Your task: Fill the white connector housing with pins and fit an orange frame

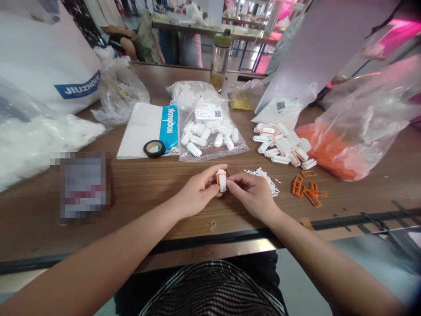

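Between thumb and fingers, my left hand grips a small white plastic housing with an orange frame around it, standing roughly upright over the table. My right hand meets the housing's right side, thumb and forefinger pinched together at it; whatever small part they hold is hidden. Just beyond that hand lies a heap of tiny white pieces. Farther right are several loose orange frames. Behind them sits a pile of white housings, some showing orange edges.
A clear bag of white housings lies ahead, beside a notebook with black tape on it. To the right slumps a bag of orange frames. A bottle stands behind. White bags crowd the left; a person sits beyond.
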`<state>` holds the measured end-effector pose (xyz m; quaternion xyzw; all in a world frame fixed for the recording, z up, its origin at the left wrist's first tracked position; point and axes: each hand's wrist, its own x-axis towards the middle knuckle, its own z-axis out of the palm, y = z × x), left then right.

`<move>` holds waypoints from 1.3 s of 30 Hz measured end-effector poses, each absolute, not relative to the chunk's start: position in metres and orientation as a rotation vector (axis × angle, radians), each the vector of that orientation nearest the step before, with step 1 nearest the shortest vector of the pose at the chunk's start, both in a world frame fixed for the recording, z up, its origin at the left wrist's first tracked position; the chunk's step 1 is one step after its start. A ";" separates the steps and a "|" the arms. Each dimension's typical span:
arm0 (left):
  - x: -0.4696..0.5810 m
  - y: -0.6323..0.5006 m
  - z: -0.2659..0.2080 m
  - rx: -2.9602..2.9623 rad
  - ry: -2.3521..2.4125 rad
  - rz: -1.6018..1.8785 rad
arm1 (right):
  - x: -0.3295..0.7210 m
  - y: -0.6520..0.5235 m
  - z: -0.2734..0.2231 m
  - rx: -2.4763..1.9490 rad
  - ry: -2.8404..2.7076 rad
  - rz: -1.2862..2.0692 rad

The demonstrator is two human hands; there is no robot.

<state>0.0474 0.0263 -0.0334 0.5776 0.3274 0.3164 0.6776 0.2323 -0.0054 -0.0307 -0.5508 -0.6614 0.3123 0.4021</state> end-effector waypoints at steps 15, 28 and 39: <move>0.044 0.028 -0.031 1.354 0.674 0.612 | 0.234 -0.007 -0.028 -1.327 -1.628 0.825; 0.047 0.025 -0.028 1.050 0.618 0.564 | 0.234 -0.003 -0.029 -1.243 -1.445 1.104; 0.049 0.026 -0.038 1.184 0.680 0.732 | 0.234 -0.007 -0.030 -1.200 -1.685 0.935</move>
